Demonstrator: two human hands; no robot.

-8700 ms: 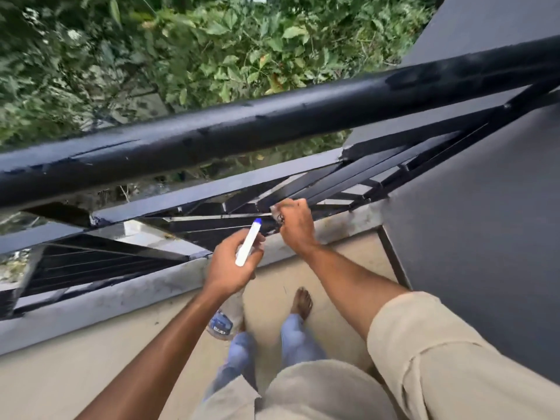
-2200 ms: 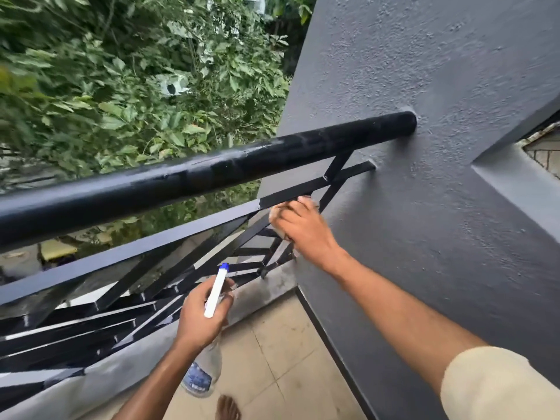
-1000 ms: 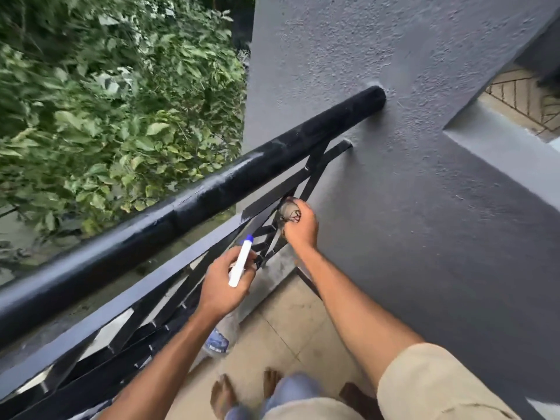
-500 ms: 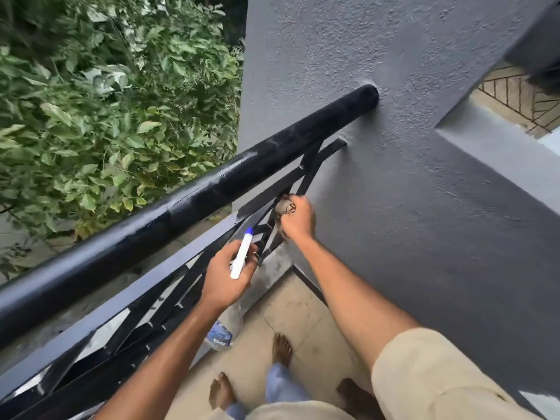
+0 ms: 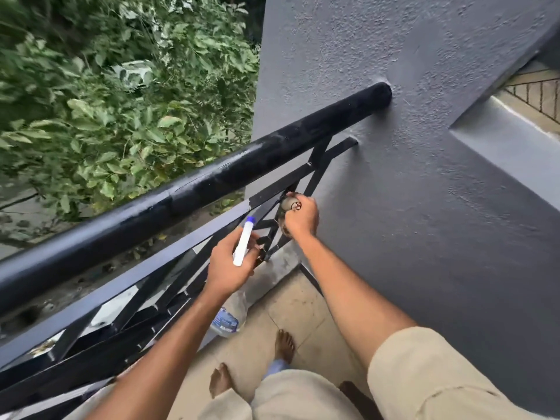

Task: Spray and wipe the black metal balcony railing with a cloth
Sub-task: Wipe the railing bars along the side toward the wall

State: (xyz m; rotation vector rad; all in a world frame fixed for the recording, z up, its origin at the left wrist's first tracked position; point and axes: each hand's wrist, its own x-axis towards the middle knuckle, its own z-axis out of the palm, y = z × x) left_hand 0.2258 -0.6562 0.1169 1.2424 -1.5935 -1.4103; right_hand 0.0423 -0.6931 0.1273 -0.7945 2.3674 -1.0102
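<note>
The head camera gives the only view, and it looks down along the balcony. The black metal railing [image 5: 212,180] runs from the lower left up to the grey wall [image 5: 424,207], where its round top bar goes into the plaster. The right hand [image 5: 301,218] is at the crossed thin bars just beside the wall. Its fingers are curled round a small bunched cloth [image 5: 286,204], which it presses on one of these bars. The left hand [image 5: 231,265] is lower and a little to the left, near the bars but apart from them. It grips the spray bottle [image 5: 227,316] by the neck, and the white head with a blue tip stands up over the fingers. Whether a finger is on the trigger I cannot tell. Behind the railing there are green leaves [image 5: 121,116], and below there are the tiled floor [image 5: 297,307] and two bare feet [image 5: 285,344].

I judge that the wiping is now at the last bars, at the wall end. The top bar looks shiny in some parts and dull in others, so it is possibly wiped. For the lower bars on the left, the picture does not show if they are clean or not
</note>
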